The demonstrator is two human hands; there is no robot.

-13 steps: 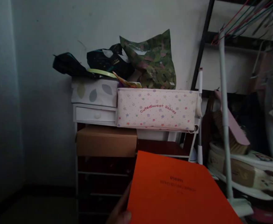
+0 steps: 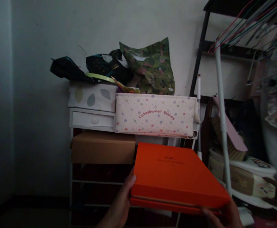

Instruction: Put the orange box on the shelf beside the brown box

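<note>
Flat orange box (image 2: 176, 172) held in both hands before a cluttered shelf rack.

The orange box is wide and shallow, with a lid that overhangs a thin base and small dark lettering near its far edge; it is held level, low and near, its far edge close under the pink fabric bin (image 2: 155, 114). The left hand (image 2: 119, 205) closes its grip on the box's left edge, thumb on the lid; the right hand (image 2: 224, 215) clasps the near right corner from below. The pink fabric bin, starred and printed "Cute&Sweet Babies", sits on the rack; what it holds cannot be seen. Left of it a leaf-print box (image 2: 92, 96) tops a white drawer (image 2: 92, 120), with dark bags (image 2: 91, 68) and a camouflage bag (image 2: 150, 68) piled above. A brown carton (image 2: 102, 148) lies below.
</note>
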